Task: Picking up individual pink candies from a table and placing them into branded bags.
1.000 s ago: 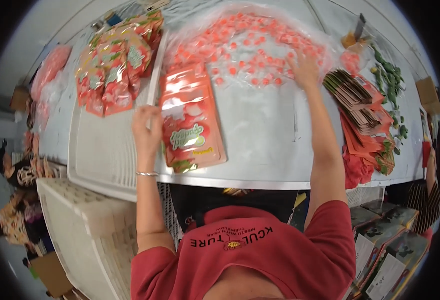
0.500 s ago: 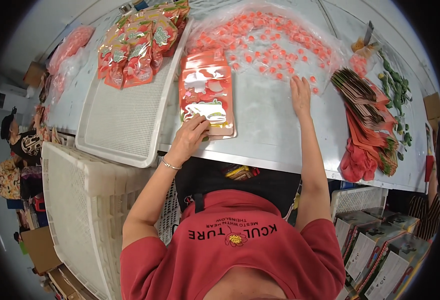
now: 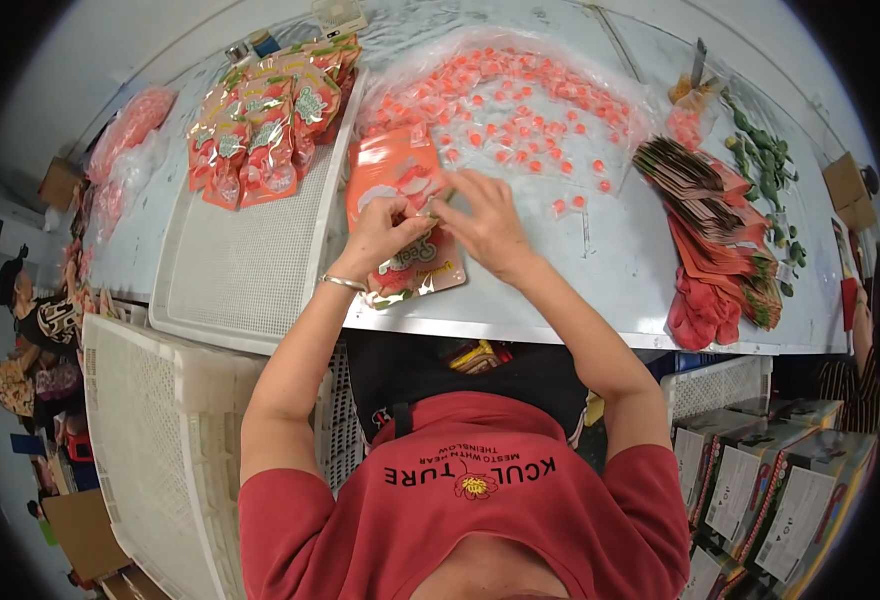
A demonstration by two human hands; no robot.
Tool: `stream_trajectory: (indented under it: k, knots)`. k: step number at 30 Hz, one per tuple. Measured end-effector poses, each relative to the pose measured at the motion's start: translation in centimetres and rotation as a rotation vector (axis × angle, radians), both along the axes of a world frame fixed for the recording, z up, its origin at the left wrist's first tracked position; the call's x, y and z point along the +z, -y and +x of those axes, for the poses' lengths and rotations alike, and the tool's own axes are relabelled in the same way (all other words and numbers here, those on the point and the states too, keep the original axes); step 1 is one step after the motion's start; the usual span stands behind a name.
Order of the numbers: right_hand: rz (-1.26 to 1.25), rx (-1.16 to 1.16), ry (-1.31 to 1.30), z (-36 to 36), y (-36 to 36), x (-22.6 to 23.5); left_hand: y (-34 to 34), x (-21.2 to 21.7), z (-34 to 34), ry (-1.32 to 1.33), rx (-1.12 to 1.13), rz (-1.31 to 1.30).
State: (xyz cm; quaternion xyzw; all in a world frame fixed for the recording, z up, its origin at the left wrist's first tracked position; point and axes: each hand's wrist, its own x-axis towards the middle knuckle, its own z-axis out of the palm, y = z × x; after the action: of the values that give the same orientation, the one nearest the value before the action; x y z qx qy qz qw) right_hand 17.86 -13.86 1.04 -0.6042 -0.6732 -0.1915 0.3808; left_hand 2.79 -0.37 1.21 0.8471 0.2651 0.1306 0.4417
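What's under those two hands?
A red pouch lies partly beneath the left hand and right hand. Its top and bottom show, but the hands hide part of its middle.

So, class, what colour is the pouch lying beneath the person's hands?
The pouch is mainly orange-red, with green printed lettering; best seen in the head view.

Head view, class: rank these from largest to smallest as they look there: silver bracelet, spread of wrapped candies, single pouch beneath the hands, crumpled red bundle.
1. Spread of wrapped candies, clearly widest
2. Single pouch, though partly covered
3. Crumpled red bundle
4. Silver bracelet, only a thin band
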Motion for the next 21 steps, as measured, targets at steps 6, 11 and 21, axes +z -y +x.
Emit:
stream_trajectory:
  k: [6, 11, 21]
  knots:
    - [-0.047, 0.064, 0.22, -0.1, -0.7, -1.2, -1.4, -2.2, 0.1, 0.217, 0.165, -0.206]
    - [-0.13, 0.109, 0.278, -0.6, -1.3, -0.5, 1.2, -0.7, 2.6, 0.422, 0.162, 0.187]
    - [-0.598, 0.603, -1.081, 4.0, 0.6, 2.1, 2.1, 2.1, 1.1, 0.384, 0.061, 0.122]
